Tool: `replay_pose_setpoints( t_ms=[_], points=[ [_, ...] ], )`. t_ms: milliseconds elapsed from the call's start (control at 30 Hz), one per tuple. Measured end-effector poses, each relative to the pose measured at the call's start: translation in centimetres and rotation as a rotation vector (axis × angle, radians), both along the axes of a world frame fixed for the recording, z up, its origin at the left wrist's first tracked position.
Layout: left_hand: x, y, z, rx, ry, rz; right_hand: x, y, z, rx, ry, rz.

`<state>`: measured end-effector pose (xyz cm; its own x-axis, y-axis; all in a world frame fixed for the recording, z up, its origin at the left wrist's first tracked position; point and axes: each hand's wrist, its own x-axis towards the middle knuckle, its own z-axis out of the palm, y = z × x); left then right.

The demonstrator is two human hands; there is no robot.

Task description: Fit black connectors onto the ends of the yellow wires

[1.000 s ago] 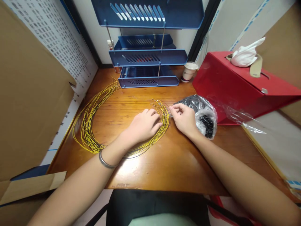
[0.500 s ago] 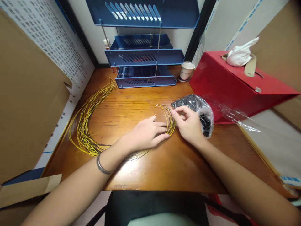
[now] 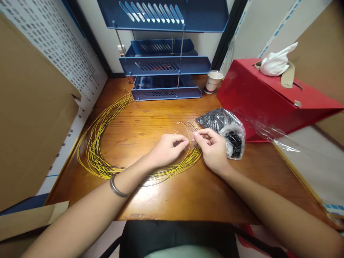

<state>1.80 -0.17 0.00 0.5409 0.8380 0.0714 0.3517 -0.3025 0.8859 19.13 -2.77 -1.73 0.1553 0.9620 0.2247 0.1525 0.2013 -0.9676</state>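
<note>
Yellow and black wires (image 3: 96,154) lie in a wide loop on the wooden desk, with their near ends curving up between my hands. My left hand (image 3: 168,148) has thumb and forefinger pinched together at a single yellow wire on the left of these ends. My right hand (image 3: 215,147) is closed in a pinch over the bundle's end, with several thin wire tips (image 3: 192,126) showing just beyond its fingers. Just behind my right hand sits a clear plastic bag (image 3: 220,120) of small black pieces, its mouth open toward me.
A blue tiered tray rack (image 3: 166,94) stands at the back, with a paper cup (image 3: 213,81) beside it. To the right is a red tissue box (image 3: 249,104). Cardboard (image 3: 32,114) rises on the left. Tiny white bits lie near the wire tips.
My left hand has drawn back from lying spread on the wires to a pinch, uncovering more of the bundle. My right hand has shifted slightly left and down, still at the wire ends.
</note>
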Motion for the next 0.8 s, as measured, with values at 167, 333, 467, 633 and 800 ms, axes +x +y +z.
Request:
replay_pose_setpoints(
  t_ms=[167, 333, 467, 633, 800],
  points=[
    [0.20, -0.29, 0.28, -0.066, 0.005, 0.053, 0.34, -0.02, 0.41, -0.016, -0.033, 0.029],
    [0.16, -0.49, 0.45, -0.111, 0.028, 0.035, 0.45, -0.08, 0.63, -0.021, 0.008, 0.063],
    [0.32, -0.74, 0.42, -0.113, -0.030, 0.028, 0.44, -0.10, 0.76, -0.024, 0.015, 0.067],
    [0.40, -0.70, 0.31, -0.086, -0.085, 0.029, 0.59, -0.07, 0.61, -0.017, -0.081, 0.090],
    [0.26, -0.61, 0.04, -0.079, -0.105, 0.042, 0.84, -0.02, 0.60, 0.090, -0.194, 0.159]
  ],
)
